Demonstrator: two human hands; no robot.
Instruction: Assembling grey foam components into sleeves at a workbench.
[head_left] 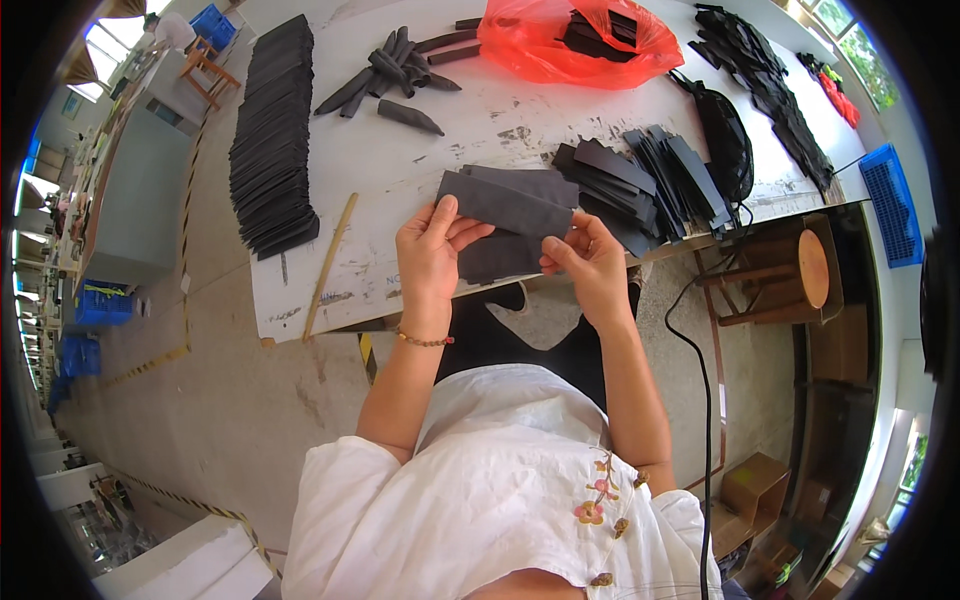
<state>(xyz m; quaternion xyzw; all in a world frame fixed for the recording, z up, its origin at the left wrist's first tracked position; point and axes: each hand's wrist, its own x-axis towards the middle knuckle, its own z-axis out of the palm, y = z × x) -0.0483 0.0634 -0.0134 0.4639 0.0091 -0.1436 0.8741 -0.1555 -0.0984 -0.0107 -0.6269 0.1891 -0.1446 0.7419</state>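
Between my two hands, a flat dark grey strip (510,203) is held up over the near edge of the white table. My left hand (432,250) pinches its left end, thumb on top. Its right end is gripped by my right hand (588,258), with thumb and fingers pressed together. Underneath lie more dark fabric-like pieces (500,258), partly covered by the strip. Just right of them, a fanned pile of black strips (610,180) rests on the table. What the pieces are made of, I cannot tell.
A long stack of black pieces (275,140) runs along the table's left side, beside a wooden stick (330,265). Rolled dark pieces (395,70) and a red plastic bag (510,45) lie farther back. A black cable (708,400) hangs near a wooden stool (790,278) on the right.
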